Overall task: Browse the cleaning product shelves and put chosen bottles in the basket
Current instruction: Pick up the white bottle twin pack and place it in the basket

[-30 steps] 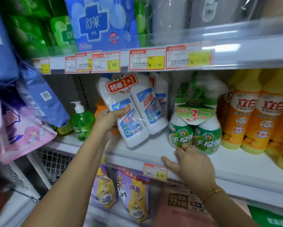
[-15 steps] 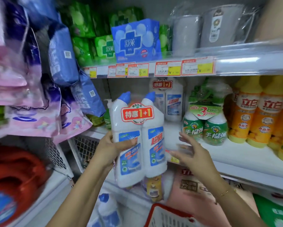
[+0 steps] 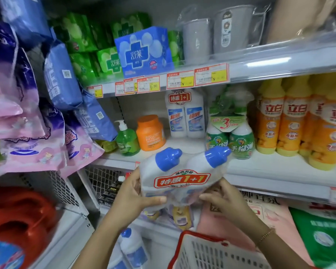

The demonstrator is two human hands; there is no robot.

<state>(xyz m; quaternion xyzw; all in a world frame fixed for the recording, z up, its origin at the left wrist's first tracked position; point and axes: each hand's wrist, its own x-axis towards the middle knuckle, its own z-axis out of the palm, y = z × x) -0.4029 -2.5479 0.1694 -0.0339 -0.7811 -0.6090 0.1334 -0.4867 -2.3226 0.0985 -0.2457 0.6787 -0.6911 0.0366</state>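
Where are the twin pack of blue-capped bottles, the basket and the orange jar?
twin pack (image 3: pixel 181 181), head view, on its red 1+1 label.
basket (image 3: pixel 202 236), head view, on its red rim.
orange jar (image 3: pixel 150 135), head view, on its body.

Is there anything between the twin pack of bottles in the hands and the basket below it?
Nothing visible stands in the way. The left hand and right hand hold the twin pack above the basket, with open space between them. Only the right forearm crosses over the basket's right side. Its inside is mostly out of view.
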